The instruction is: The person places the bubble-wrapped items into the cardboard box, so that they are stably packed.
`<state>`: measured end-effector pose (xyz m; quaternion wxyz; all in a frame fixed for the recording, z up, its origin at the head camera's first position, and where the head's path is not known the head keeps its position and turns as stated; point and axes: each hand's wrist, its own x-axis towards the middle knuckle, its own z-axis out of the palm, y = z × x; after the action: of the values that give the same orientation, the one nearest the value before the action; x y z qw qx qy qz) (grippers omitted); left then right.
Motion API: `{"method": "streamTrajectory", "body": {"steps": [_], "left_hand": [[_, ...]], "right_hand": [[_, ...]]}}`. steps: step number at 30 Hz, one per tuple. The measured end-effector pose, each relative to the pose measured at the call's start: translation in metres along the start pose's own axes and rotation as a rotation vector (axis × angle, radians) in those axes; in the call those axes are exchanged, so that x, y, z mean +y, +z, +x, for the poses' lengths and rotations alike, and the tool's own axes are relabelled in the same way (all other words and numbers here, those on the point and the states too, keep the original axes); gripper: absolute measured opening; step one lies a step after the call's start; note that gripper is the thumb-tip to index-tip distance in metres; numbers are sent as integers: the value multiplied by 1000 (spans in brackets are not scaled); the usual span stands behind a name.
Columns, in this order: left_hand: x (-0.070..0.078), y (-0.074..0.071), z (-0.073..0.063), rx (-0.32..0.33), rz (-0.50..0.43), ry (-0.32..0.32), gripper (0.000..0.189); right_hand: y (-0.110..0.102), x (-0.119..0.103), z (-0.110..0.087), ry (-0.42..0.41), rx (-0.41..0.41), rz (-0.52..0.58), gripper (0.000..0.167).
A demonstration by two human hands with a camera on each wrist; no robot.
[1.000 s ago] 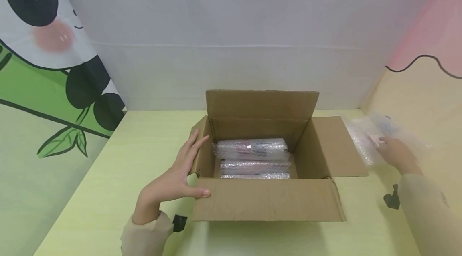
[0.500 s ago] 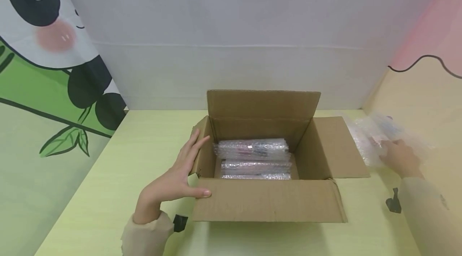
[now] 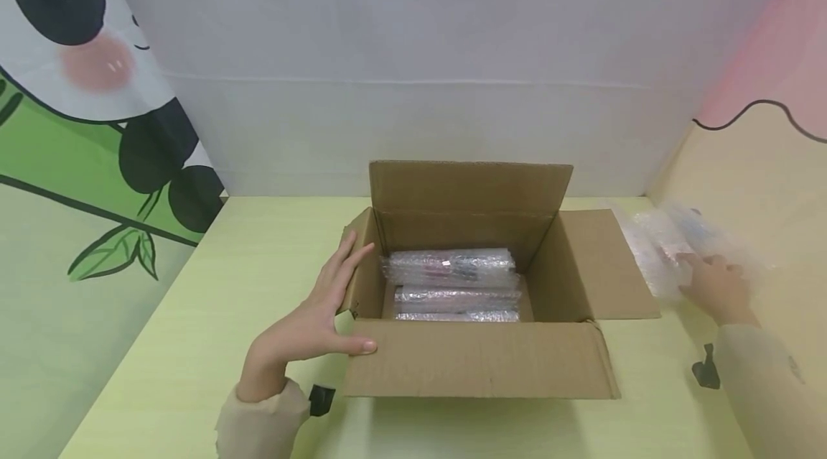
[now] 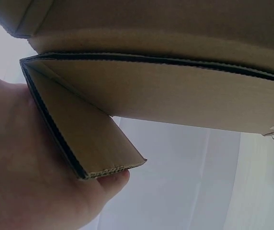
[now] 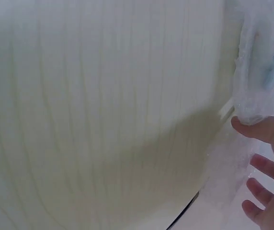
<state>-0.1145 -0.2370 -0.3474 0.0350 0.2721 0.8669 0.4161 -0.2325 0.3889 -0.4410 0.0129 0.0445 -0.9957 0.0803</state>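
1. There is 1 cardboard box (image 3: 561, 276) on the pale yellow table (image 3: 187, 308), near its middle, and 3 of its flaps can plainly be seen folded outward: the back flap (image 3: 470, 187), the right flap (image 3: 607, 265) and the front flap (image 3: 484, 362).
2. Inside the box, 3 bundles (image 3: 450, 267) in bubble wrap can be counted, lying crosswise in a row from back to front; the front 1 is partly hidden by the front wall.
3. To the right of the box, well apart from the 3 bundles, at least 2 pieces of clear bubble wrap (image 3: 655, 247) lie at the table's right side; blur makes the exact count uncertain.
4. The left hand (image 3: 310, 328) is widely spread: the fingers lie against the box's left side, and the thumb rests on the left end of the front flap.
5. The right hand (image 3: 717, 286) is by the clear bubble wrap, its fingers apart and slightly bent; in the right wrist view the thumb touches the lower edge of 1 piece. Whether the other fingers press on the wrap cannot be told.
6. Both arms wear 1 beige sleeve each, with 1 small black object (image 3: 321, 400) beside each cuff.
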Motion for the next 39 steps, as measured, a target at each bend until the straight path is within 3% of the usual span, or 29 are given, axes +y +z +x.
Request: {"method": "streamTrajectory", "body": {"steps": [5,13,21,25,29,35,39], "left_hand": [[0,0,-1,7,4,-5,117],[0,0,-1,11,0,2,117],[-2,1,0,13,7,15,116],[-3,2,0,12,4,15,116],[-2,3,0,11,-1,18,117],[-3,4,1,10,2,21,117],[-4,2,1,12,7,21,117]], "right_hand": [[2,-2,1,-51,43,8,56],[5,-1,-1,-49,0,100,55],[17,2,-3,-74,143,100,48],[16,13,0,-34,78,102,45],[1,16,-2,33,63,138,44],[-36,-3,-14,98,118,212,48],[-65,-26,-24,96,217,236,48]]}}
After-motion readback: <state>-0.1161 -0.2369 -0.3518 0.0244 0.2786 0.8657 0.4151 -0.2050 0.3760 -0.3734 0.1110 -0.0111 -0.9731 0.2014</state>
